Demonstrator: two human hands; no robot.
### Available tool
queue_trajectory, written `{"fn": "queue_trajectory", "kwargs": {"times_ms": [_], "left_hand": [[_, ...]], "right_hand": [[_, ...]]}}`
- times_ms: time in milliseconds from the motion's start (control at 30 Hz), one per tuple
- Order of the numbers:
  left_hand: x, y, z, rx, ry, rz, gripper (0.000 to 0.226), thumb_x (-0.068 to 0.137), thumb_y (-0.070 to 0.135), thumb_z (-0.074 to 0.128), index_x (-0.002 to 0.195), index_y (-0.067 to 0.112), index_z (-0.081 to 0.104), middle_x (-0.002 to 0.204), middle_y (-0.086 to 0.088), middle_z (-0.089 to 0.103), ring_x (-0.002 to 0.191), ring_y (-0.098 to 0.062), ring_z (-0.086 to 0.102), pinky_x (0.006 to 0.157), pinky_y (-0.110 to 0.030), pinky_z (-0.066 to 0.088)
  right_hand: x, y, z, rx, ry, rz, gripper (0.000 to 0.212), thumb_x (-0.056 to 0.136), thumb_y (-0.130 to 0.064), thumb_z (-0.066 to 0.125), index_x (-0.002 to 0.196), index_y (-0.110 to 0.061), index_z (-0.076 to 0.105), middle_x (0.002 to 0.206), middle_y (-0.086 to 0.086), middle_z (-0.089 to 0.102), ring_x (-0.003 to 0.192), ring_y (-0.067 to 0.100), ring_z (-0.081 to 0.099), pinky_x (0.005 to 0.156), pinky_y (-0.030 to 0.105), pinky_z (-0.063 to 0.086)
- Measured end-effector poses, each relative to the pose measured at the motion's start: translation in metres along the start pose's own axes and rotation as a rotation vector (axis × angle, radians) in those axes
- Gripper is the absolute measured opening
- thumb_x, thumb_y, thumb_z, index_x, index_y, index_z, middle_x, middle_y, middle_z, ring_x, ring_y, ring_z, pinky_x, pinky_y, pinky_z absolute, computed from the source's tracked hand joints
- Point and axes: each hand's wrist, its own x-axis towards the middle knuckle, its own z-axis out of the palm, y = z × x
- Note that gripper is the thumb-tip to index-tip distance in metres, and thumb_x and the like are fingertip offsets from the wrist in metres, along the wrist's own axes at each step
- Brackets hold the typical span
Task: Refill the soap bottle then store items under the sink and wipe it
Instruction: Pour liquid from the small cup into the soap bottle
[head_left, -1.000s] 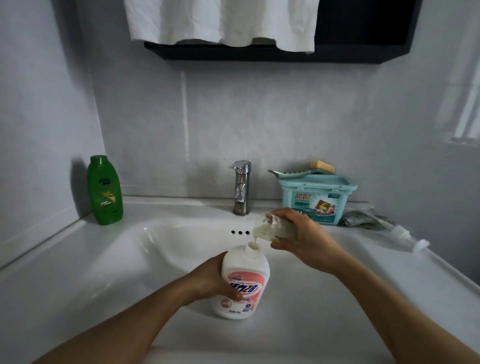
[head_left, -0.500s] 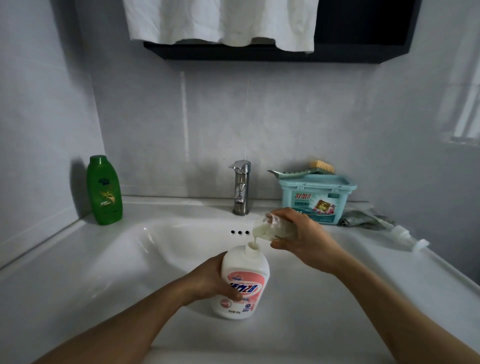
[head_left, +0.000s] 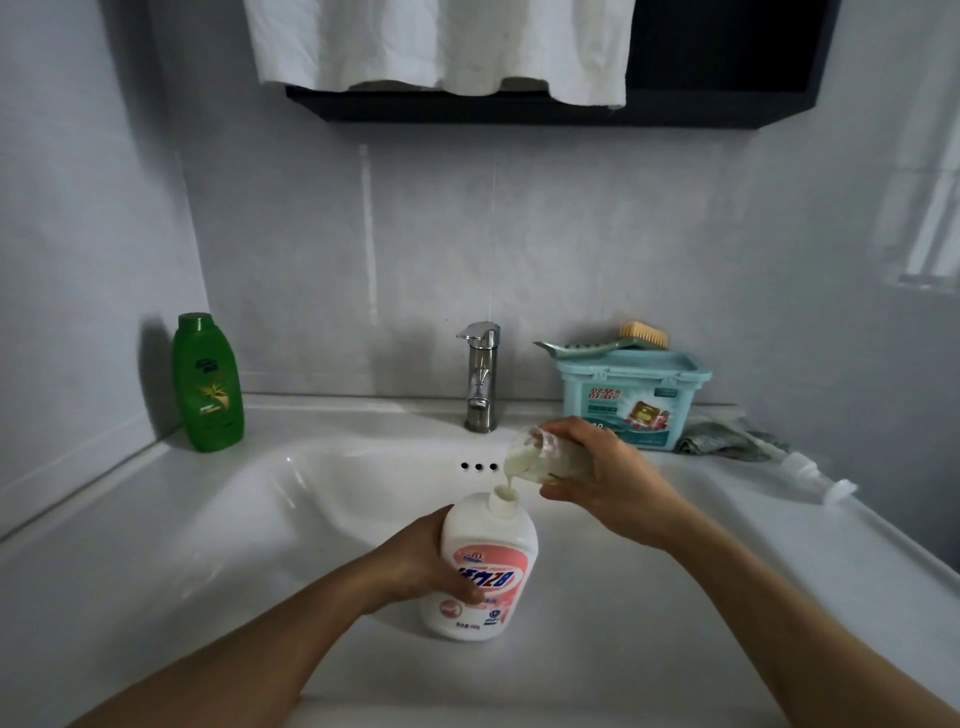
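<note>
A white soap bottle (head_left: 488, 561) with a pink label stands upright in the white sink basin (head_left: 332, 499), its neck uncapped. My left hand (head_left: 421, 561) grips the bottle's left side. My right hand (head_left: 602, 478) holds a clear cup (head_left: 530, 457) tipped sideways over the neck. A thin stream of white liquid soap (head_left: 506, 480) runs from the cup's rim into the bottle's mouth. A white pump top (head_left: 810, 475) lies on the counter at the right.
A green bottle (head_left: 209, 382) stands at the back left corner. The steel faucet (head_left: 482, 376) rises behind the basin. A teal box (head_left: 631, 400) with a brush (head_left: 613, 340) on it sits back right, beside a crumpled grey cloth (head_left: 727, 441). A white towel (head_left: 441, 47) hangs overhead.
</note>
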Motion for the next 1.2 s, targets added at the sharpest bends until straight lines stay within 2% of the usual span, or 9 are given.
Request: {"fn": "queue_trajectory", "kwargs": {"times_ms": [167,733,900,1033,1200], "left_hand": [[0.0004,-0.0002,-0.0005,0.011,-0.004,-0.009,0.069,0.059,0.007,0.088,0.117,0.028,0.058,0.106,0.006,0.073,0.102,-0.013,0.067,0.094,-0.040,0.054],[-0.0011,0.0026,0.0003,0.031,0.010,-0.003,0.068,0.060,0.006,0.087,0.117,0.028,0.057,0.106,0.006,0.073,0.102,-0.011,0.067,0.093,-0.038,0.054],[-0.0017,0.0032,0.0007,0.032,0.006,-0.005,0.068,0.061,0.005,0.087,0.118,0.027,0.058,0.105,0.006,0.073,0.100,-0.009,0.067,0.090,-0.033,0.055],[-0.0022,0.0041,0.0008,0.032,0.008,-0.001,0.068,0.061,0.005,0.087,0.119,0.026,0.057,0.107,0.006,0.072,0.101,-0.011,0.067,0.092,-0.034,0.055],[-0.0024,0.0037,0.0011,0.025,0.004,0.003,0.066,0.062,0.004,0.086,0.117,0.027,0.058,0.104,0.007,0.073,0.098,-0.007,0.068,0.085,-0.026,0.055]], "right_hand": [[0.0006,-0.0003,-0.0004,-0.011,0.007,-0.008,0.053,0.076,-0.023,0.075,0.121,-0.029,0.049,0.105,-0.015,0.047,0.098,0.007,0.048,0.081,0.018,0.043],[0.0019,0.0012,0.0003,-0.004,-0.001,-0.007,0.053,0.076,-0.023,0.075,0.121,-0.030,0.049,0.108,-0.012,0.049,0.098,0.007,0.049,0.077,0.016,0.043],[0.0016,0.0009,0.0001,-0.006,-0.002,-0.005,0.053,0.076,-0.024,0.075,0.121,-0.030,0.048,0.108,-0.013,0.049,0.098,0.007,0.048,0.077,0.015,0.042],[0.0013,0.0006,0.0000,-0.014,0.004,-0.004,0.054,0.076,-0.024,0.075,0.122,-0.030,0.048,0.107,-0.013,0.049,0.097,0.007,0.049,0.076,0.015,0.041],[0.0008,0.0007,0.0001,-0.016,-0.002,-0.011,0.054,0.076,-0.024,0.075,0.123,-0.030,0.048,0.107,-0.015,0.047,0.098,0.007,0.048,0.077,0.015,0.040]]}}
